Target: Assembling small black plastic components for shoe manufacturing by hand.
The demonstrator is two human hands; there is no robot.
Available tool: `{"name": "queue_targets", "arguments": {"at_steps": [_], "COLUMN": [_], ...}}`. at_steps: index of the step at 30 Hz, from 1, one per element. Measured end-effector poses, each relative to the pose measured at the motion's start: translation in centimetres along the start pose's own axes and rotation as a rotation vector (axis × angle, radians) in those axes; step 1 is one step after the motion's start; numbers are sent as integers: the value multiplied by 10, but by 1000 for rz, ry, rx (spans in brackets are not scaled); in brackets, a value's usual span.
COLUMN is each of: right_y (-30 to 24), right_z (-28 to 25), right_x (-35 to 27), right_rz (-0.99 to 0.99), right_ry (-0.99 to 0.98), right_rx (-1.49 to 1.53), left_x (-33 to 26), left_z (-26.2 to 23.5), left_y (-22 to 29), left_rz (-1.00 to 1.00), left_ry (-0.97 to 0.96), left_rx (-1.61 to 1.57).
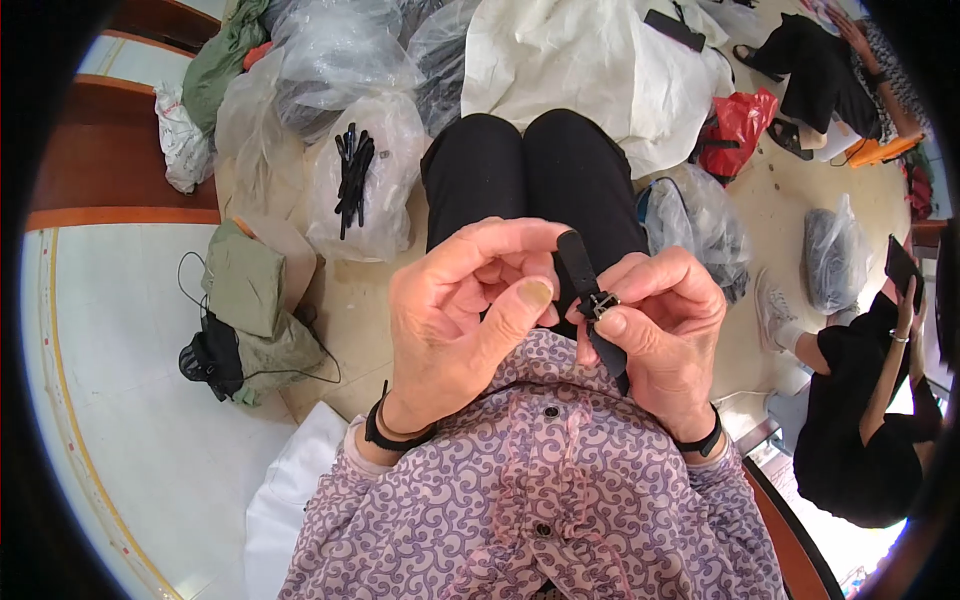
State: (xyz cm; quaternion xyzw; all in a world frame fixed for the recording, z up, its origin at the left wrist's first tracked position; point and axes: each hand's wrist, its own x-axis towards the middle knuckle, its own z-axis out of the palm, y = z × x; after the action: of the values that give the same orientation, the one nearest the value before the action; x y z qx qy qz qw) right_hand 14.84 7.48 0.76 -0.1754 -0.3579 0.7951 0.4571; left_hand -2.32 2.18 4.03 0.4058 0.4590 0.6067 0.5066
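Between thumb and fingers, my right hand [665, 325] pinches a short black buckle strap [576, 262] above my lap. Its small metal buckle [600, 303] sits at the right thumb tip, and the lower end hangs below the fingers. My left hand [465, 300] is beside it on the left, its index fingertip at the strap's upper end. The left thumb is apart from that index finger, and the other left fingers curl loosely, partly hidden. A bundle of similar black straps [354, 180] lies on a clear plastic bag [395, 215] beyond my left hand.
Large clear plastic bags [340, 60] and a white cloth [560, 85] lie ahead of my knees. Green fabric [245, 280] with a black cable is at left. A red bag [738, 130] and filled plastic bags [835, 260] lie at right, near two other people.
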Motion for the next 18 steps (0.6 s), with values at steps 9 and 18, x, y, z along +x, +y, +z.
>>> {"name": "queue_targets", "arguments": {"at_steps": [9, 18], "right_y": [-25, -16], "right_z": [27, 42], "right_x": [-11, -33], "right_rz": [-267, -472], "right_ry": [34, 73], "right_rx": [-236, -357], "left_x": [-1, -29], "left_z": [6, 21], "left_y": [8, 9], "left_rz": [190, 238], "left_ry": [9, -89], "left_rx": [106, -74]}}
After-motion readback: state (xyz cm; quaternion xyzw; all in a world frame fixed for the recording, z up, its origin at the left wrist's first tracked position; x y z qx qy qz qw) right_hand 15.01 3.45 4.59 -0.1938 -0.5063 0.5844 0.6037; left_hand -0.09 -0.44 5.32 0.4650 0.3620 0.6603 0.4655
